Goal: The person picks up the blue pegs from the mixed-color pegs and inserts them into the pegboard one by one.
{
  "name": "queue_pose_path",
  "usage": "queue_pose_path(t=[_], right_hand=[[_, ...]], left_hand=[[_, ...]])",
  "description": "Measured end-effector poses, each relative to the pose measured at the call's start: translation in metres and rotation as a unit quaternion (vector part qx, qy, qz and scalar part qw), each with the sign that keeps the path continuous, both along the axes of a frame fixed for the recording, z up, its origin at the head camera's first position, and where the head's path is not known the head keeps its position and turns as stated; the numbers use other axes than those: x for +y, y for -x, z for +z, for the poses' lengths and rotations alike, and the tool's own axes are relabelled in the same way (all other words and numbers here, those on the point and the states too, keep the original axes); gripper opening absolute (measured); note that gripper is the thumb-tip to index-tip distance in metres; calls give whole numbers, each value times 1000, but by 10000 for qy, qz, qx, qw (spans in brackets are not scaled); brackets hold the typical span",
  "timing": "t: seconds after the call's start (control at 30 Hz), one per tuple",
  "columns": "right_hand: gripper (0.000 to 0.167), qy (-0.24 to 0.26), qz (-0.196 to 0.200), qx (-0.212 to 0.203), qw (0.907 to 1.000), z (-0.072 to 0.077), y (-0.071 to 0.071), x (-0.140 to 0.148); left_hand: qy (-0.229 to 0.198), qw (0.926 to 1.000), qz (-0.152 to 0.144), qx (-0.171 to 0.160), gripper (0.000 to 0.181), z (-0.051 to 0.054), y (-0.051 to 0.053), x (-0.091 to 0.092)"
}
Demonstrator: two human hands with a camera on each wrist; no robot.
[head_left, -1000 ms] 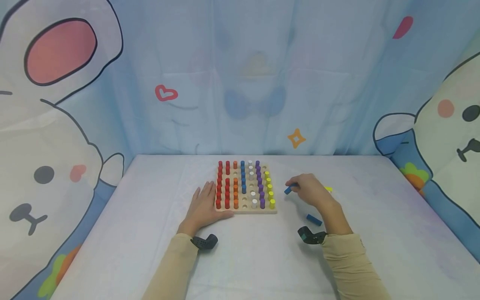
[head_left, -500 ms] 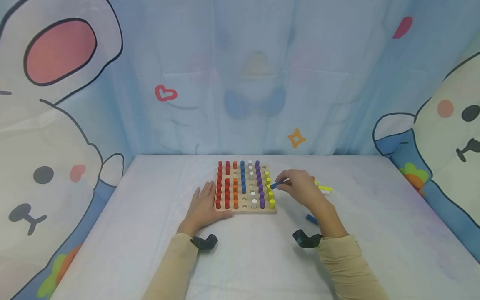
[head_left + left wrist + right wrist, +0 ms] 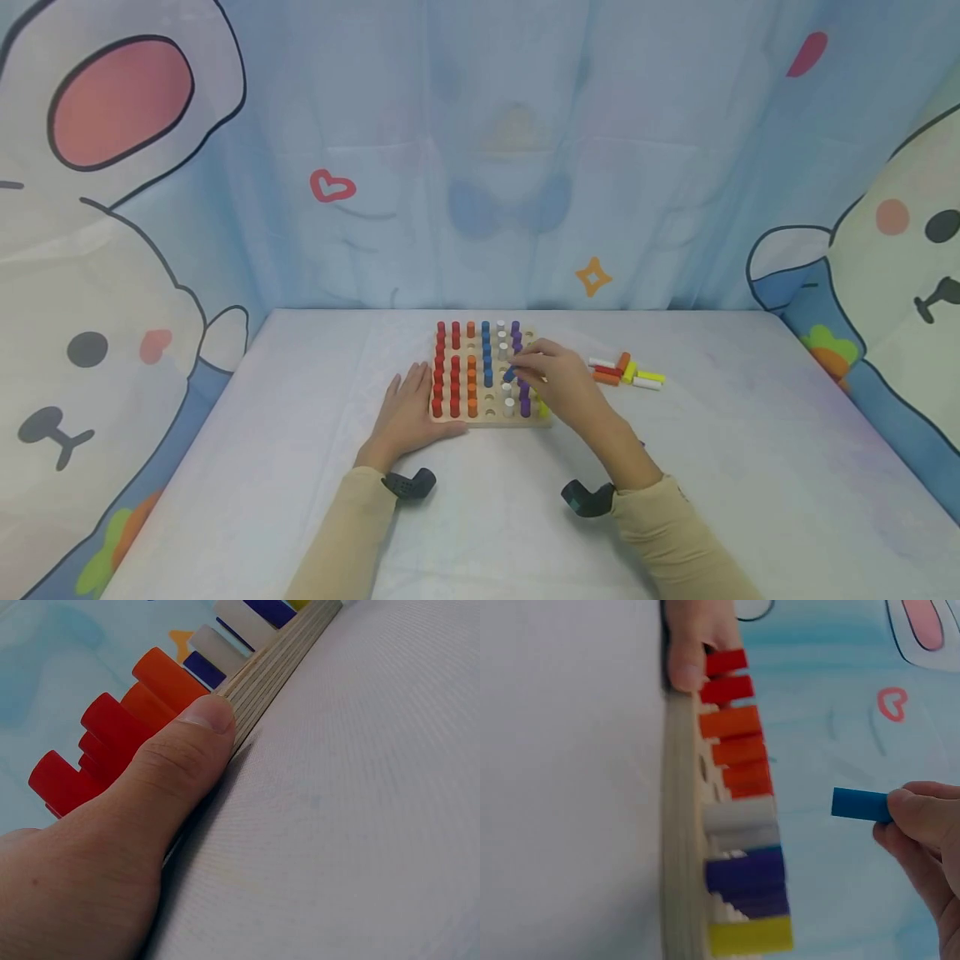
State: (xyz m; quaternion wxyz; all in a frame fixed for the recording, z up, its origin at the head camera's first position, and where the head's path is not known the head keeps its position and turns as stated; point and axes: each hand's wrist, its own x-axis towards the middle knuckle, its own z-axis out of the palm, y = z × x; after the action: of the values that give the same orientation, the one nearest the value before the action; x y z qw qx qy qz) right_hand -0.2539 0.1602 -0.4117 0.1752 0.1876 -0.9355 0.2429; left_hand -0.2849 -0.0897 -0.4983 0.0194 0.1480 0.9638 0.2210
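Note:
A wooden pegboard [image 3: 487,422] stands on the table, with upright red, orange, blue, white, purple and yellow pegs in columns. Holes show in the nearer part of the blue column. My left hand [image 3: 408,406] rests against the board's left side, its thumb [image 3: 180,761] along the front edge. Above the board, my right hand [image 3: 567,387] pinches a blue peg [image 3: 859,804] between thumb and fingers. That peg is tilted and apart from the board in the right wrist view. My right hand hides part of the purple and yellow columns in the head view.
Several loose pegs lie right of the board: white [image 3: 647,384], yellow [image 3: 651,376], red [image 3: 608,372] and orange [image 3: 606,378] among them. The white tablecloth [image 3: 480,517] runs back to a cartoon-printed curtain [image 3: 480,250].
My right hand has moved left from beside the board to above it, carrying the blue peg. The loose blue peg on the table is now almost hidden by my right forearm. The left hand stays put.

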Motion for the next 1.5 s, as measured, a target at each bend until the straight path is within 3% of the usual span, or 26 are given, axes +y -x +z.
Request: queue_pose_path(t=[0.5, 0.73, 0.9, 1.17, 1.5], right_hand=[[14, -169, 757, 725, 9944, -23, 5, -28], [20, -884, 456, 232, 9948, -22, 4, -39], [28, -1666, 206, -197, 9856, -22, 5, -48], [25, -2276, -237, -89, 9734, -29, 7, -54], [21, -2433, -355, -63, 9693, -35, 14, -56]], left_hand=[[38, 10000, 28, 70, 122, -1, 1, -6], [82, 9999, 29, 101, 123, -2, 2, -7], [81, 9999, -1, 118, 123, -4, 3, -6], [45, 9999, -7, 134, 124, -6, 4, -4], [86, 9999, 9, 103, 125, -6, 5, -2]])
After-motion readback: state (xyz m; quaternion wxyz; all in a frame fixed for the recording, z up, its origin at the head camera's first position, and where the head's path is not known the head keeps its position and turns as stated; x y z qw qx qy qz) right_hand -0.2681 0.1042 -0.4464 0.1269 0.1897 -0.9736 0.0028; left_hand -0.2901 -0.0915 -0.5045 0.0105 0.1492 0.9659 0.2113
